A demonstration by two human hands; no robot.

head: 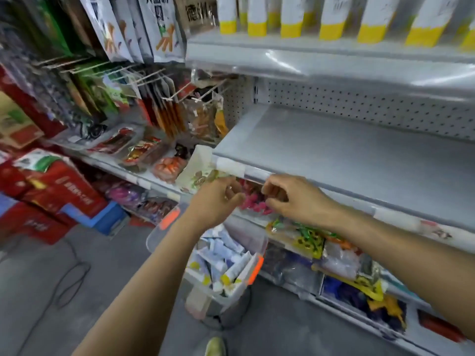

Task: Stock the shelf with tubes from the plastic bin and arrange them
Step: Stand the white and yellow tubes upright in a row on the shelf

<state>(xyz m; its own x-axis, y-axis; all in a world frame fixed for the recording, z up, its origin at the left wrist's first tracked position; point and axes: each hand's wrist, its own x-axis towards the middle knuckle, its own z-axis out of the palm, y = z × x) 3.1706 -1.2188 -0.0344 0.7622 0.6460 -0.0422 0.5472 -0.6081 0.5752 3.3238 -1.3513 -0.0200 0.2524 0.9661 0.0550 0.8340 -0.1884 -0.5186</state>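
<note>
1. Writing: the only legible print is large dark Chinese characters on the white hanging packets (164,27) and a brown pouch far above and left of the fingers; the price strips along the shelf edges are too blurred to read.
2. Left hand (218,199): fingers curled loosely inward, just left of a cluster of pink items (253,204). Whether they grip anything cannot be told.
3. Right hand (290,195): fingertips bunched and bent down at the pink cluster, possibly pinching a piece; motion blur hides the contact.
4. Grey metal shelf (359,155): bare, smooth, with a perforated back panel; its front lip lies just above both sets of knuckles and overhangs the pink items.
5. Plastic bin (254,242): clear, rectangular, orange latches, directly below the fingers; white-and-blue tubes (223,253) with yellow caps lie jumbled inside.
6. Upright white tubes (290,16) with yellow bases line the top shelf, well above the fingers.
</note>
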